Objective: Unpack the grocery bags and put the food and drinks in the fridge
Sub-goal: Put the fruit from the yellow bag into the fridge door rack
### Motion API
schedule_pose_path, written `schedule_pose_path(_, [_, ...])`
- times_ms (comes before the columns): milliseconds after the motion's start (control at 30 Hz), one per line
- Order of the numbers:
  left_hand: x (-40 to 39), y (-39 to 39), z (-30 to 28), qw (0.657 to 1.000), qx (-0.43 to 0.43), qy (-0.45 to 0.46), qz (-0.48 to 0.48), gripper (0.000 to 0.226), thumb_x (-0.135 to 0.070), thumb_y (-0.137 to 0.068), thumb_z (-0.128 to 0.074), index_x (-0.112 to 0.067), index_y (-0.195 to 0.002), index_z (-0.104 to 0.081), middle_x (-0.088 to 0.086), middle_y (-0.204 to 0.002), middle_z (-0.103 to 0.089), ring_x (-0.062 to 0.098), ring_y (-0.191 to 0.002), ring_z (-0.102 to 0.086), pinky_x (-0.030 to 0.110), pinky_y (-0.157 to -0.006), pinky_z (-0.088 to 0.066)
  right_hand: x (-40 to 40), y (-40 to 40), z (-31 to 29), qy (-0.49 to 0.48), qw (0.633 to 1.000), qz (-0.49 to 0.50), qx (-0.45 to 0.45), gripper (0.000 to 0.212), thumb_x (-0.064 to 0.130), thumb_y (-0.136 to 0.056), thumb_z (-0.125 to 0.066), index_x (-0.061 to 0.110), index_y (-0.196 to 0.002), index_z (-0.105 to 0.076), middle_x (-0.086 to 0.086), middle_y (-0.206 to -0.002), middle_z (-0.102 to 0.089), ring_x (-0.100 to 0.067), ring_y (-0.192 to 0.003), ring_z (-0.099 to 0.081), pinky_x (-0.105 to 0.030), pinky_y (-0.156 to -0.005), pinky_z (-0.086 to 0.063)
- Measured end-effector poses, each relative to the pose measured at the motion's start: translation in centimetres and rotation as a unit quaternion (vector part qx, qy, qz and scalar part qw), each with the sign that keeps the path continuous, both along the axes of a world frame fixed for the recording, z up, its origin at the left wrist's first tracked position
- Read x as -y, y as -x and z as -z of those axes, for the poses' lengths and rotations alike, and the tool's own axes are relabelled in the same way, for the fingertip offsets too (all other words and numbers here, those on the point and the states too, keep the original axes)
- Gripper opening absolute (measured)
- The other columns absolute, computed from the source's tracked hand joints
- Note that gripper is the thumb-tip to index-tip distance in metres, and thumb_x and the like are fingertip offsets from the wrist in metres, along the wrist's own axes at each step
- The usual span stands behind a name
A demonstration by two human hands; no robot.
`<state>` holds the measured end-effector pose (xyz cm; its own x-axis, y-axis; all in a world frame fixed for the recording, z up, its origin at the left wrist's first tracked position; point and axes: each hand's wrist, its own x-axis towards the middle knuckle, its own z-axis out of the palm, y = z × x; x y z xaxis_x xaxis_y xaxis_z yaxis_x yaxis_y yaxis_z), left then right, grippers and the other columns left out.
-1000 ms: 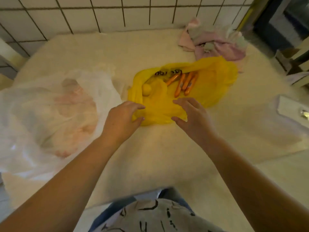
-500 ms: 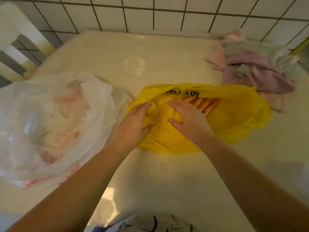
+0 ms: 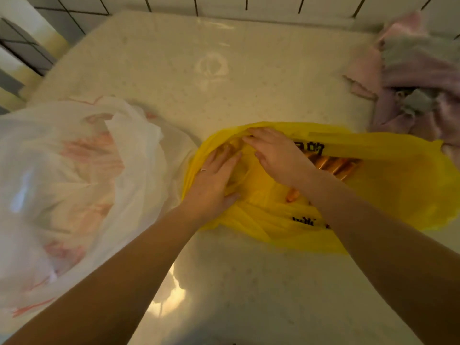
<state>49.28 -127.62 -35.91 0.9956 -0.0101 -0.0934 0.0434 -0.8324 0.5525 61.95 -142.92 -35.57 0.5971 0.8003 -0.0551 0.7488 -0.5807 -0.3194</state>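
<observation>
Two bare hands work at the mouth of a crumpled yellow plastic grocery bag (image 3: 388, 185) on a pale speckled stone counter (image 3: 224, 90).

Unpacking has barely begun, I judge: orange sausage-like sticks (image 3: 333, 165) lie inside the yellow bag, and a full white plastic bag (image 3: 74, 185) sits untouched just left. The left hand (image 3: 214, 185) presses the plastic, fingers straight and together; the right hand (image 3: 278, 158) has fingers curled into the folds. Compared with half a second ago, both hands reach deeper and the view is closer.

You have two plastic bags here: one yellow bag (image 3: 388, 175) and one white bag (image 3: 74, 183). One heap of pinkish cloth (image 3: 418, 80) lies beside them.
</observation>
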Motion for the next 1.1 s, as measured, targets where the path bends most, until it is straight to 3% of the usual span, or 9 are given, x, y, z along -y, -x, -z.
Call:
schedule_pose_path(100, [-1.2, -1.4, 0.6, 1.000, -0.007, -0.021, -0.014, 0.090, -0.040, -0.068, -0.063, -0.020, -0.147, -0.025, 0.011, -0.153, -0.025, 0.032, -0.142, -0.017, 0.054, -0.109, -0.027, -0.8, -1.5, 0.0, 0.006, 1.000, 0.002, 0.004, 0.048, 0.014, -0.090, -0.043, 0.015, -0.138, -0.044, -0.007, -0.147, -0.038, -0.030, -0.134, -0.034, -0.048, -0.107, -0.031])
schedule_pose_path(200, [-2.0, -2.6, 0.8, 0.999, -0.005, -0.008, -0.031, 0.094, -0.042, -0.067, -0.067, -0.022, -0.147, -0.023, 0.007, -0.154, -0.024, 0.028, -0.142, -0.018, 0.053, -0.108, -0.030, -1.7, -2.6, 0.4, 0.037, 0.999, -0.006, -0.007, 0.054, 0.020, -0.091, -0.050, 0.022, -0.143, -0.034, -0.001, -0.153, -0.027, -0.024, -0.140, -0.023, -0.044, -0.112, -0.023])
schedule_pose_path(367, [-2.9, -3.8, 0.7, 0.997, -0.008, 0.045, -0.055, 0.100, -0.036, -0.066, -0.081, -0.024, -0.147, -0.023, 0.001, -0.156, -0.015, 0.018, -0.143, -0.016, 0.039, -0.113, -0.025, -2.7, -3.5, 1.6, 0.045, 0.997, 0.013, -0.057, 0.066, 0.030, -0.088, -0.058, 0.024, -0.146, -0.027, 0.002, -0.154, -0.024, -0.020, -0.142, -0.018, -0.049, -0.113, -0.021])
schedule_pose_path(567, [-3.7, -4.0, 0.8, 0.995, -0.048, 0.071, -0.040, 0.106, -0.039, -0.065, -0.082, -0.025, -0.148, -0.018, 0.003, -0.158, 0.008, 0.014, -0.144, -0.001, 0.020, -0.109, -0.016, -3.8, -4.0, 2.1, 0.040, 0.996, 0.016, -0.082, 0.075, 0.033, -0.081, -0.065, 0.019, -0.145, -0.028, -0.003, -0.149, -0.033, -0.023, -0.137, -0.029, -0.047, -0.109, -0.028])
schedule_pose_path(633, [-3.7, -3.4, 1.0, 0.996, -0.011, 0.068, -0.053, 0.100, -0.038, -0.065, -0.082, -0.022, -0.146, -0.025, 0.006, -0.158, 0.000, 0.015, -0.144, -0.007, 0.017, -0.107, -0.016, -4.1, -3.8, 1.8, -0.009, 0.998, 0.016, -0.063, 0.071, 0.030, -0.079, -0.069, 0.018, -0.141, -0.037, -0.005, -0.142, -0.042, -0.026, -0.131, -0.037, -0.045, -0.106, -0.034])
schedule_pose_path(700, [-3.5, -2.6, 1.4, 0.995, 0.054, 0.057, -0.063, 0.087, -0.039, -0.066, -0.080, -0.018, -0.141, -0.038, 0.010, -0.153, -0.019, 0.018, -0.139, -0.022, 0.018, -0.108, -0.021, -4.6, -3.5, 1.4, -0.051, 0.998, 0.009, -0.037, 0.066, 0.025, -0.077, -0.072, 0.014, -0.136, -0.045, -0.007, -0.133, -0.049, -0.027, -0.123, -0.044, -0.043, -0.102, -0.038])
schedule_pose_path(833, [-2.9, -1.2, 2.0, 0.987, 0.122, 0.078, -0.071, 0.056, -0.039, -0.075, -0.067, -0.014, -0.124, -0.057, 0.009, -0.127, -0.052, 0.015, -0.120, -0.044, 0.026, -0.102, -0.037, -5.9, -3.3, 1.1, -0.038, 0.999, -0.028, -0.015, 0.065, 0.020, -0.075, -0.074, 0.016, -0.134, -0.049, -0.007, -0.130, -0.051, -0.027, -0.119, -0.046, -0.037, -0.101, -0.038])
schedule_pose_path(933, [-2.6, -0.9, 2.4, 0.992, 0.095, 0.072, -0.045, 0.052, -0.043, -0.078, -0.061, -0.018, -0.123, -0.059, 0.003, -0.122, -0.058, 0.016, -0.114, -0.051, 0.036, -0.093, -0.047, -6.6, -3.3, 1.2, -0.016, 0.999, -0.031, -0.035, 0.068, 0.021, -0.076, -0.073, 0.018, -0.138, -0.044, -0.005, -0.137, -0.045, -0.025, -0.125, -0.042, -0.035, -0.105, -0.035])
schedule_pose_path(1100, [-2.4, -1.8, 2.7, 0.994, 0.069, 0.071, -0.048, 0.060, -0.048, -0.074, -0.060, -0.018, -0.126, -0.055, 0.001, -0.125, -0.059, 0.015, -0.116, -0.050, 0.035, -0.095, -0.045, -7.1, -3.5, 1.2, 0.003, 1.000, -0.007, -0.030, 0.068, 0.023, -0.079, -0.070, 0.022, -0.139, -0.039, 0.002, -0.143, -0.040, -0.021, -0.129, -0.040, -0.032, -0.104, -0.034])
